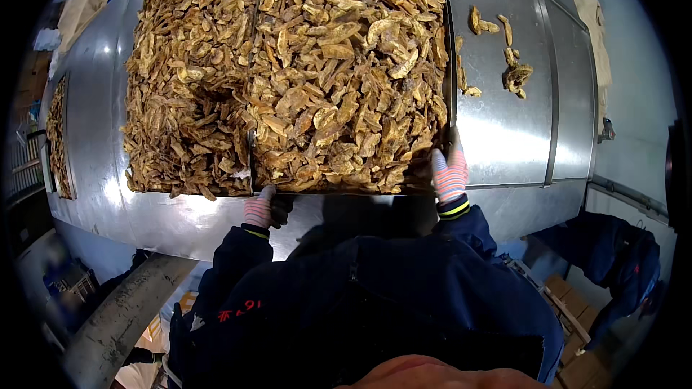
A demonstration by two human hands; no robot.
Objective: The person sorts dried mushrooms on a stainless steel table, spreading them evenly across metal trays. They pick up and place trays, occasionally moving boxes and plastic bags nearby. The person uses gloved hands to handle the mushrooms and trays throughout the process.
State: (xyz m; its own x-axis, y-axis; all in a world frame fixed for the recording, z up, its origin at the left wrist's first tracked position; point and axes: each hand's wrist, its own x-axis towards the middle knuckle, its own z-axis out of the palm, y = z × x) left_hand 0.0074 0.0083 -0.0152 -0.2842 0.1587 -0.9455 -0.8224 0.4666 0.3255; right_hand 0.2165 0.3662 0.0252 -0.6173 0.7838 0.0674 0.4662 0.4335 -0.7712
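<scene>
My left hand [265,209], in a striped glove with dark fingertips, holds the near left corner of a metal tray [339,192] heaped with dried, golden-brown pieces [339,86]. My right hand [450,173], gloved alike, grips this tray's right edge near its front corner, fingers along the side. Another filled tray [187,79] lies directly to the left, with a darker hollow among its pieces. Both trays rest on a wide steel surface [504,144]. A few loose pieces [517,75] lie on the steel right of the trays.
A narrow filled tray [59,137] sits at the far left. Beige cloth [595,50] lines the back right edge. A thick metal pipe [115,317] runs below at lower left. Dark blue clothing [613,252] is at right, above brown boxes [569,302]. A crate [72,284] stands lower left.
</scene>
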